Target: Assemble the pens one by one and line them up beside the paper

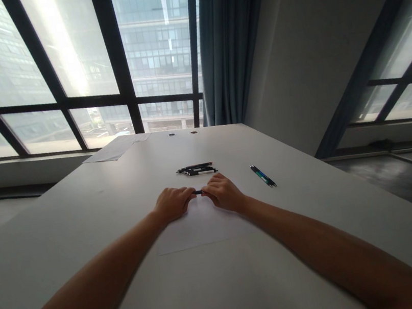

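Hands on a pen over a sheet of paper, mid-table.

Left hand (pixel 174 203) and right hand (pixel 222 192) face each other, fingers curled, each pinching one end of a short dark pen (pixel 198 192); only a small stretch of the pen shows between them. Both hands rest on a white sheet of paper (pixel 197 228) lying on the white table (pixel 84 219). Pile of dark pens (pixel 197 169) sits just beyond the hands, toward the far edge. Single green-and-black pen (pixel 263 175) lies apart, toward the right edge. Loose papers (pixel 116 148) at the far left corner.
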{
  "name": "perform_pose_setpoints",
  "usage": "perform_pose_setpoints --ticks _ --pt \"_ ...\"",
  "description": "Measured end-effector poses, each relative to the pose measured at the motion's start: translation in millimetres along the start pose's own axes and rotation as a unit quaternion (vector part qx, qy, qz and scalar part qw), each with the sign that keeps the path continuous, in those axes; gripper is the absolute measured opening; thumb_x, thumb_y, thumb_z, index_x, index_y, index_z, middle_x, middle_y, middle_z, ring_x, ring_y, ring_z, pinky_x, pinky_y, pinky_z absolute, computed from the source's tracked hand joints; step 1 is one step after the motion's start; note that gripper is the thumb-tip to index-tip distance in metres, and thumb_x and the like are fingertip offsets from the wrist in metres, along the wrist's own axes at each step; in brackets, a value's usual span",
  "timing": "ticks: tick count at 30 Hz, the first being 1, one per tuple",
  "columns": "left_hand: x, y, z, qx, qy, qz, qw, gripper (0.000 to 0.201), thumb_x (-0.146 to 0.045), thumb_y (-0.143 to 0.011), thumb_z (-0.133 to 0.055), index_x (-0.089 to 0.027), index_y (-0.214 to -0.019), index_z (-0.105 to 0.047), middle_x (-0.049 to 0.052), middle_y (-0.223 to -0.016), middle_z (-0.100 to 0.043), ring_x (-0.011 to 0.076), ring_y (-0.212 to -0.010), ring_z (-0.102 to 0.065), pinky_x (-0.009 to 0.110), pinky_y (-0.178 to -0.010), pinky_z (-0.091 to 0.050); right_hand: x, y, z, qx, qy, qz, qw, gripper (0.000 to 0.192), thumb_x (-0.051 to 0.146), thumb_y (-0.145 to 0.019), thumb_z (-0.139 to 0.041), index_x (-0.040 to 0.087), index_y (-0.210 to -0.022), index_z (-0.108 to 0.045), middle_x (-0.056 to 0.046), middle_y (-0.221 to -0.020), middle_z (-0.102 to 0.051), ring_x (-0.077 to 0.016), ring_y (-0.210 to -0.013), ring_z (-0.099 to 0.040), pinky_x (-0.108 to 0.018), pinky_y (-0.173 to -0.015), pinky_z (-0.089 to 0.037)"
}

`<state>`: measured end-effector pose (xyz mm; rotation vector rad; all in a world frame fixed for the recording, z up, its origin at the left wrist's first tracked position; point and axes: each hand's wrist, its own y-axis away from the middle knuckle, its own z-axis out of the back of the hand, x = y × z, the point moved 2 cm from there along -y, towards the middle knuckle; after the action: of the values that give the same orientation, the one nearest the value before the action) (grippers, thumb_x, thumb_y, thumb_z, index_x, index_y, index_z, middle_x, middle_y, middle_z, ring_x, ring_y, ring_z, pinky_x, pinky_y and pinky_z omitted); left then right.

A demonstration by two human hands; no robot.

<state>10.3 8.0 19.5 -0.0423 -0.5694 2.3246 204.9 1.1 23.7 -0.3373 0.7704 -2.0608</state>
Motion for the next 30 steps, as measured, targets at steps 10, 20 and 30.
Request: perform_pose_setpoints --ticks 10,20,30 --pt "-0.1 0.3 -0.2 -0.013 0.008 0.006 1.000 0.031 -0.037 -0.099 -0.037 -0.022 -0.106 -0.063 0.005 -0.090 -0.073 0.0197 -0.074 -0.068 0.028 -0.059 -0.044 -1.8 2.2 -4.8 -0.006 -0.034 -0.097 0.995 0.039 0.034 -0.101 -0.036 0.017 -0.076 -0.061 -0.006 -0.073 -0.065 -0.0191 -0.073 -0.059 -0.036 -0.077 -0.038" --pt "-2.0 -0.8 1.5 -0.001 -0.003 0.015 1.000 0.032 -0.038 -0.099 -0.036 -0.022 -0.105 -0.063 0.005 -0.091 -0.073 0.0200 -0.074 -0.068 0.028 -0.058 -0.043 -4.2 4.7 -6.7 -0.003 -0.087 -0.139 0.987 0.027 0.036 -0.098 -0.046 0.018 -0.082 -0.059 -0.004 -0.077 -0.065 -0.0178 -0.074 -0.059 -0.035 -0.078 -0.039" --pt "-1.7 -0.7 0.8 -0.005 0.010 0.021 1.000 0.032 -0.038 -0.098 -0.037 -0.022 -0.103 -0.064 0.006 -0.089 -0.072 0.0194 -0.073 -0.067 0.028 -0.059 -0.045 -5.0 5.2 -7.7 -0.003 -0.090 -0.147 0.985 0.022 0.033 -0.095 -0.052 0.018 -0.082 -0.061 -0.004 -0.076 -0.066 -0.0175 -0.074 -0.060 -0.034 -0.078 -0.040"
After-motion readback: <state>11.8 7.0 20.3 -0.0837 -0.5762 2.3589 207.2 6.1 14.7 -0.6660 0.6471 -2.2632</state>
